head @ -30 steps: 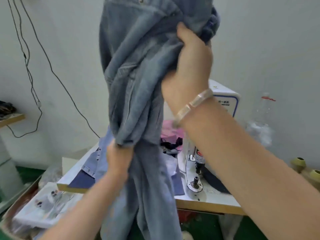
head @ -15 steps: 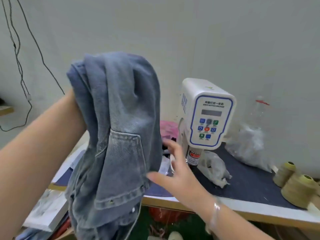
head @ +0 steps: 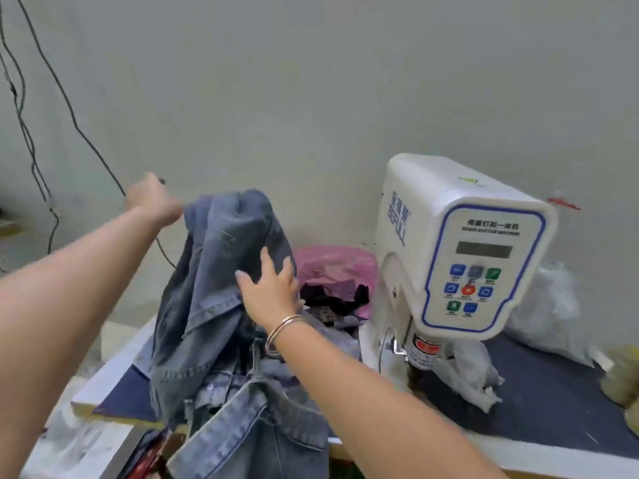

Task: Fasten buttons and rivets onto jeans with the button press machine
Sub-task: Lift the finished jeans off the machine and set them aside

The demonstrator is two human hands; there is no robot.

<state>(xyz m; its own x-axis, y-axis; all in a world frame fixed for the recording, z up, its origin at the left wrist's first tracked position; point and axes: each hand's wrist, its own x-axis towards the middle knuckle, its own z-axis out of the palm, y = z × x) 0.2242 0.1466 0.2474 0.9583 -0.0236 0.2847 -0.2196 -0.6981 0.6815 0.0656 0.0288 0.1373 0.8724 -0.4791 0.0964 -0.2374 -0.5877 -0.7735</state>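
At the far left, dark cables [head: 26, 133] hang down the wall. My left hand [head: 155, 202] is stretched out up and to the left, at the top edge of the jeans [head: 221, 288]; it is blurred, and I cannot tell whether its grip has hold of the denim or has let go. The jeans stand bunched in a tall heap over the left end of the table [head: 103, 378], their lower part spilling over the near edge toward me. My right hand [head: 269, 292], with a bangle [head: 280, 331] on the wrist, lies against the right side of the heap with fingers spread and fairly straight, the grip wide open, pressing on the cloth and not curled round it.

Just right of the jeans, at the far side of the table, a pink plastic bag [head: 335, 267] sits with dark scraps [head: 332, 299] in front of it. Right of that stands the white button press machine [head: 463, 250], its panel of coloured keys facing me. A crumpled clear bag [head: 473, 371] lies on the dark mat [head: 539, 402] under the machine's head, and a second clear bag [head: 549, 316] lies further right against the wall. Blurred yellowish thread cones [head: 622, 378] stand at the right edge.
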